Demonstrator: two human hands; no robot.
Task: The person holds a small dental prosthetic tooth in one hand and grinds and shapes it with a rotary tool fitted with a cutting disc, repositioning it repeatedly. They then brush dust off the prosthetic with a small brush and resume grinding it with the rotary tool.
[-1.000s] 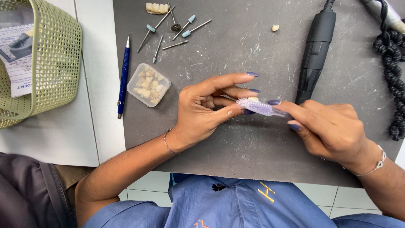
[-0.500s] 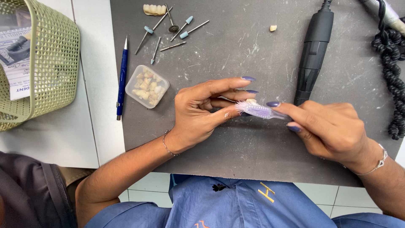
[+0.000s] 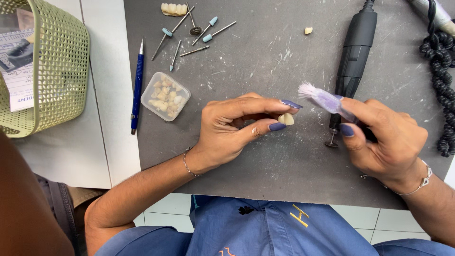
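Observation:
My left hand (image 3: 239,125) pinches a small cream tooth-shaped piece (image 3: 286,118) between thumb and forefinger, just above the dark grey mat (image 3: 265,47). My right hand (image 3: 386,137) grips a purple brush (image 3: 322,98) with frayed white bristles pointing left. The bristles sit a short way to the upper right of the tooth piece, not touching it. Both hands hover near the mat's middle.
A black rotary handpiece (image 3: 353,61) lies right of centre, its tip near my right hand. Several burs (image 3: 189,33), a row of teeth (image 3: 174,8), a clear box of teeth (image 3: 165,96), a blue pen (image 3: 137,85) and a green basket (image 3: 52,66) lie left. A coiled black cord (image 3: 443,76) runs along the right.
The brush was on the tooth piece between my hands. My right hand has since pulled it away to the right and up, and the piece shows bare in my left fingers.

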